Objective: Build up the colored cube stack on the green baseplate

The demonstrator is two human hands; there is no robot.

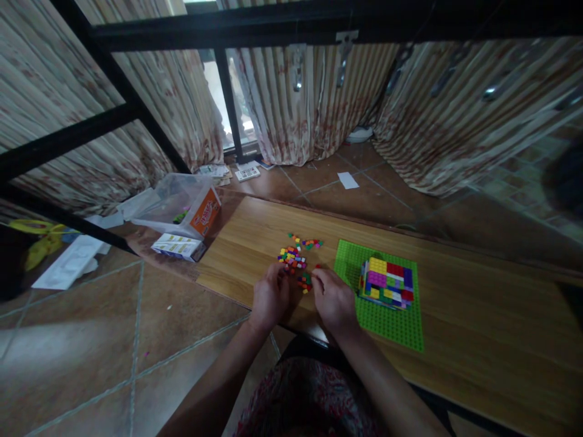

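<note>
Small coloured toy bricks [291,257] lie in loose clusters on the wooden bench top. My left hand [270,294] is at the near left edge of the largest cluster, its fingers curled together; whatever they pinch is too small to make out. Close by on the right, my right hand [333,298] has its thumb and forefinger drawn together beside a smaller cluster of bricks [305,281]. What is between these fingertips cannot be made out either. Right of it, a block built of many coloured bricks [387,283] stands on a green studded baseplate [392,332].
A clear plastic bin [168,200] with an orange label stands left of the wooden bench [478,321], a white-and-blue box [178,247] before it. Papers [348,180] lie on the tiled floor. Curtains and a dark metal frame [218,33] stand behind.
</note>
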